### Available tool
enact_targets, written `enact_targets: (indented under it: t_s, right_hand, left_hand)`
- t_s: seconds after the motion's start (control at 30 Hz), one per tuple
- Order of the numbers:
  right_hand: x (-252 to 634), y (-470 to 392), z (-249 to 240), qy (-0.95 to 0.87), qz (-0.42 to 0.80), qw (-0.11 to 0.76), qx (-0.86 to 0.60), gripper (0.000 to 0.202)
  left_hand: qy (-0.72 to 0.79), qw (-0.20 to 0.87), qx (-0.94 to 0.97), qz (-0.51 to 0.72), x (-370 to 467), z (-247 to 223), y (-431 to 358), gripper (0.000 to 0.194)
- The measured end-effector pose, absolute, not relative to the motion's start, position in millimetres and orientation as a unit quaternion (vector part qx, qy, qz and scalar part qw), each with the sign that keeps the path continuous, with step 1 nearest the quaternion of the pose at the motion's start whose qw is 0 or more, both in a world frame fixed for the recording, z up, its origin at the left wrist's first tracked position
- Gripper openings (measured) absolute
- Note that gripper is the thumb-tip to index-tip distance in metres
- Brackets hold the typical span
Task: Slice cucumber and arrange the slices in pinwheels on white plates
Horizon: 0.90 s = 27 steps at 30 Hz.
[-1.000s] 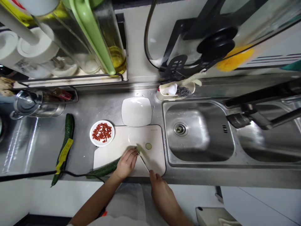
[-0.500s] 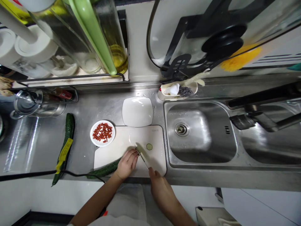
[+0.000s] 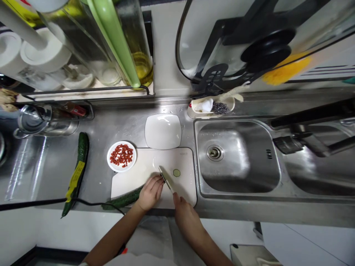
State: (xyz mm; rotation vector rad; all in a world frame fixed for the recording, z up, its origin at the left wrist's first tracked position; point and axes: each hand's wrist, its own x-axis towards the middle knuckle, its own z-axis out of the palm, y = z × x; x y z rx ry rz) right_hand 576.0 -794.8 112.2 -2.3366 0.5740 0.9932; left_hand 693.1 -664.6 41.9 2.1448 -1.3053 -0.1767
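On the white cutting board (image 3: 183, 159) lies a green cucumber (image 3: 124, 199), its far end sticking out past the board's left edge. My left hand (image 3: 149, 194) is closed over the cucumber's right end. The knife (image 3: 166, 180) is gripped by its handle in my right hand (image 3: 186, 214), and its blade stands against the cucumber's cut end, close to my left fingertips. A single round cucumber slice (image 3: 176, 173) lies flat on the board, right of the blade.
Behind the board is a white square plate (image 3: 163, 131); left of that, a small plate (image 3: 109, 154) of red berries. A second cucumber (image 3: 82, 147) with yellow tape lies further left, under a black cable (image 3: 36, 204). The sink (image 3: 238, 159) is at right, jars on a rack behind.
My right hand and the knife have shifted slightly up and to the left. My left hand stays on the cucumber. The whole view has moved a little.
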Motion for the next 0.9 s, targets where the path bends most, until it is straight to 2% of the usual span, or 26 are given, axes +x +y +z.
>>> enact_targets:
  t_s: [0.23,0.43,0.57,0.7,0.9]
  right_hand:
    - [583.1,-788.5,93.7,0.201,0.356,0.241,-0.88,0.053]
    - [582.5,-788.0,85.0,0.228,0.357,0.278,-0.862,0.054]
    - [579.9,-796.4,90.9,0.253,0.344,0.307,-0.851,0.047]
    - [577.7,-806.8,104.3,0.287,0.35,0.291,-0.843,0.04]
    - [567.6,-805.0,121.9,0.249,0.366,0.275,-0.854,0.047]
  left_hand:
    - [-0.487,0.307,0.814,-0.077,693.3,41.5,-664.5,0.031]
    - [-0.485,0.306,0.815,-0.081,693.4,40.5,-663.4,0.031]
    - [-0.477,0.314,0.817,-0.081,692.7,41.0,-663.2,0.032]
    - [-0.476,0.318,0.817,-0.079,692.3,42.5,-663.9,0.031]
    - [-0.48,0.314,0.815,-0.079,693.4,45.3,-664.9,0.03]
